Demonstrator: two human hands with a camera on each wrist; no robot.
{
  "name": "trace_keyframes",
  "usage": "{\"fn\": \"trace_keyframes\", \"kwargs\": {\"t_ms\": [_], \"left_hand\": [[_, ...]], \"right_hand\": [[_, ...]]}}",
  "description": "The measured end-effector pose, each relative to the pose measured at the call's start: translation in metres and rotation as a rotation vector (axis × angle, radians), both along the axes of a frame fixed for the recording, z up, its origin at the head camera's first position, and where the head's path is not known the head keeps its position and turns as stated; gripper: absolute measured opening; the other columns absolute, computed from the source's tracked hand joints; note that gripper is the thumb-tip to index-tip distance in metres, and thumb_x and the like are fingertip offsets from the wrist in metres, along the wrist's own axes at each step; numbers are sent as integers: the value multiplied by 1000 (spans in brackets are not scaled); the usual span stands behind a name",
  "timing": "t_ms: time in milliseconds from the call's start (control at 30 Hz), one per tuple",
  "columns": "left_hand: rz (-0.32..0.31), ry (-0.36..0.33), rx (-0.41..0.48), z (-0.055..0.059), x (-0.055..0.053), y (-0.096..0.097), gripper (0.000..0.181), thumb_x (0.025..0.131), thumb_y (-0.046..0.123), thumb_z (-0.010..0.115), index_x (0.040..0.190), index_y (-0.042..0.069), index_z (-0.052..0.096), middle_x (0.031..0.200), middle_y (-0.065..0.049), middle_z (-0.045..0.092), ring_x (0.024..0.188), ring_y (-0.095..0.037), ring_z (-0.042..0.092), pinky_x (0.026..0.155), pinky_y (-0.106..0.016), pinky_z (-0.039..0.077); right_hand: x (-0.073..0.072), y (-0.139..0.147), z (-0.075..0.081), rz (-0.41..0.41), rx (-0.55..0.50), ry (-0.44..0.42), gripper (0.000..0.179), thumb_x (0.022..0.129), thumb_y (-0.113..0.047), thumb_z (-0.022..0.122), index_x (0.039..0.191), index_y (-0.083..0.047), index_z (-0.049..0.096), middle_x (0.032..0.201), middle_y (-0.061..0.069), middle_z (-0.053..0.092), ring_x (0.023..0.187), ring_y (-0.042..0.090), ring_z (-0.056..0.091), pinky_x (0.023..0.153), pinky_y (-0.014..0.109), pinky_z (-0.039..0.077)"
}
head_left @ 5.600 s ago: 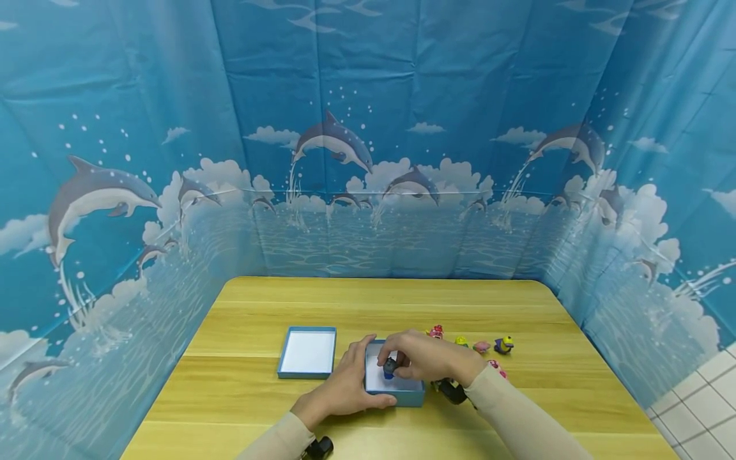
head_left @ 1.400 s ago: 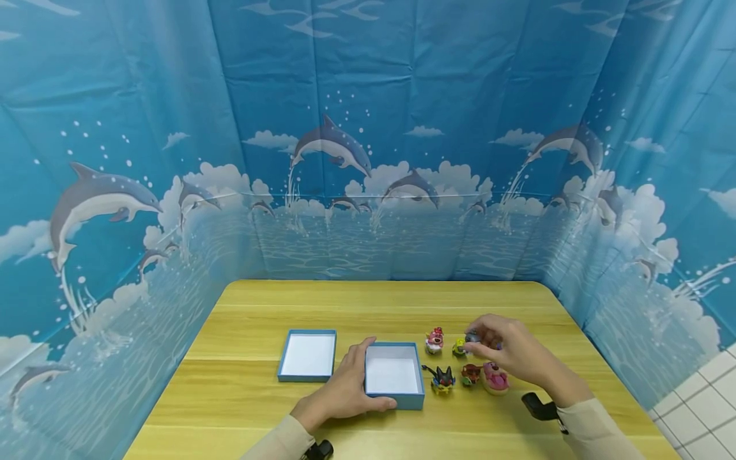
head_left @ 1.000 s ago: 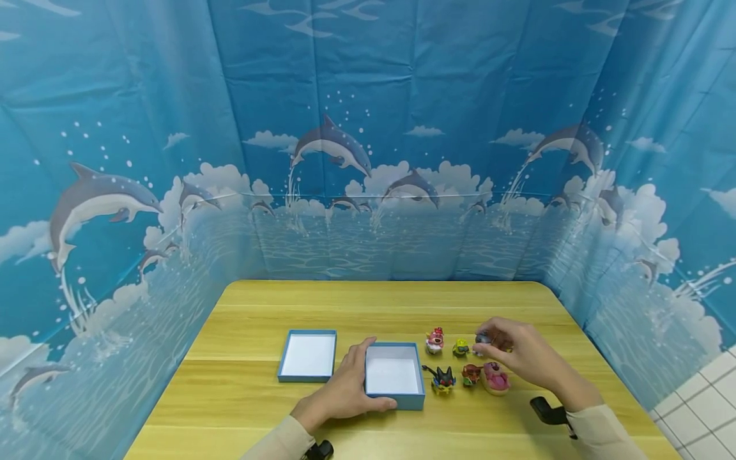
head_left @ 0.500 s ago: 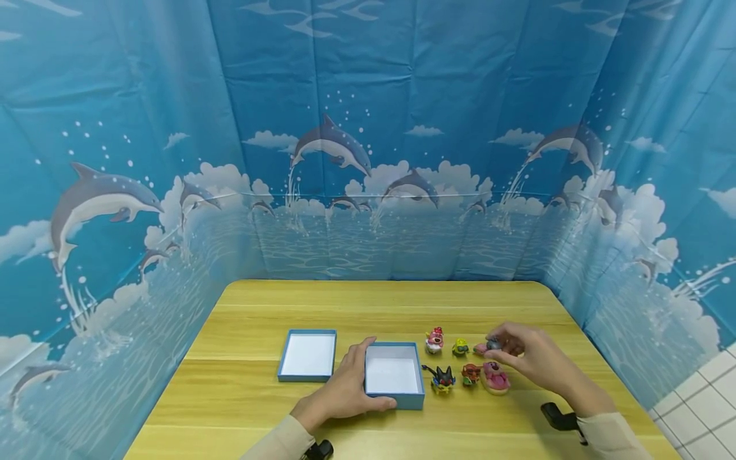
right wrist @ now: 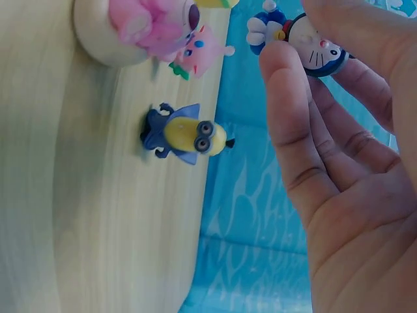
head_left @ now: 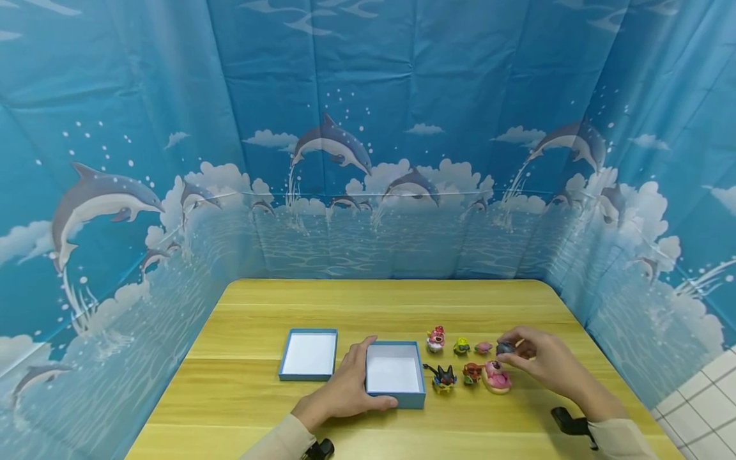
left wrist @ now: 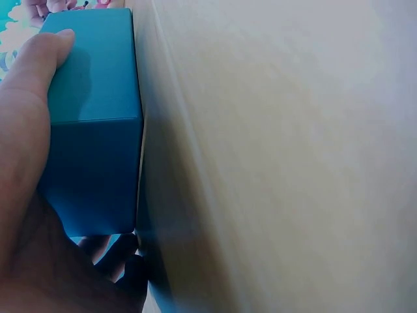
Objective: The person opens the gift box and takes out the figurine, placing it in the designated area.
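My left hand (head_left: 347, 386) grips the open blue box (head_left: 409, 400), white inside with nothing in it. In the left wrist view the thumb presses one side of the box (left wrist: 94, 173) and the fingers reach round the opposite side. Between thumb and fingers, my right hand (head_left: 546, 361) pinches a blue-and-white Doraemon figurine (right wrist: 319, 55), raised above the table at the right of the figurines. A Minion figurine in a dark blue cape (right wrist: 186, 134) stands below and beside that hand. Close by are a pink figurine (head_left: 483, 347) and a pink bear on a round base (head_left: 497, 378).
The box lid (head_left: 309, 353) lies inside up, left of the box. Right of the box stand a red-and-white figurine (head_left: 435, 338), a small yellow one (head_left: 461, 345), a black eared one (head_left: 444, 379) and a brown-red one (head_left: 472, 373). A dolphin-print curtain (head_left: 368, 236) surrounds the table.
My right hand has lifted the Doraemon figurine out of the box and carried it right, past the other figurines. The left hand has kept its hold on the box.
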State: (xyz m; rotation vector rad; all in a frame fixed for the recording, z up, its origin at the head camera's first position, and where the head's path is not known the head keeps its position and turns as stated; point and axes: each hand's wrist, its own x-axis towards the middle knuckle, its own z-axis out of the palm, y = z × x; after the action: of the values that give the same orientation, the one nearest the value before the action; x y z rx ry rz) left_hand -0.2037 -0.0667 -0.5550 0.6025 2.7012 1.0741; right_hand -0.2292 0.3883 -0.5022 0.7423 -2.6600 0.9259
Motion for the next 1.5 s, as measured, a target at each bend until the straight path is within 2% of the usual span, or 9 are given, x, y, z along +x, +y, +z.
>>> {"fn": "trace_keyframes", "kwargs": {"t_ms": [133,400,633,833,1233,1500], "left_hand": [[0,-4,-4,1,0,0,136,91,73,91,188,22,9,170,-17,45,139,-27,56,111,-60,58],[-3,9,-5,0,-1,0,136,92,72,92,188,21,9,170,-19,46,140,-29,57,113,-62,58],[0,15,-13,-2,-1,0,137,91,74,91,188,22,9,169,-17,47,140,-28,57,114,-61,58],[-1,7,-2,-1,-1,1,137,91,73,92,188,22,9,170,-17,46,140,-29,57,114,-62,58],[7,0,-3,-3,-2,0,138,90,74,92,188,22,9,173,-18,45,143,-29,56,115,-63,57],[4,1,1,-1,-1,0,138,91,73,92,188,21,9,171,-17,46,141,-28,57,114,-61,58]], "right_hand": [[2,4,-1,-21,2,-15,25,97,-10,95,118,-9,82,107,4,86,79,-3,74,69,26,64],[4,10,-6,-91,36,-71,22,99,-16,95,117,-10,83,103,-2,84,76,-4,71,68,25,62],[5,16,-14,-107,35,-100,24,100,-19,95,119,-12,84,105,-5,84,77,-3,72,69,25,62],[5,25,-20,-102,29,-143,25,99,-16,95,121,-11,85,112,3,87,81,-1,76,73,25,65],[5,35,-25,-154,72,-294,30,100,-18,94,128,-10,84,119,8,87,89,4,80,78,23,66],[4,34,-30,-153,81,-317,29,100,-15,94,126,-7,84,116,8,86,88,7,81,77,24,66]]}}
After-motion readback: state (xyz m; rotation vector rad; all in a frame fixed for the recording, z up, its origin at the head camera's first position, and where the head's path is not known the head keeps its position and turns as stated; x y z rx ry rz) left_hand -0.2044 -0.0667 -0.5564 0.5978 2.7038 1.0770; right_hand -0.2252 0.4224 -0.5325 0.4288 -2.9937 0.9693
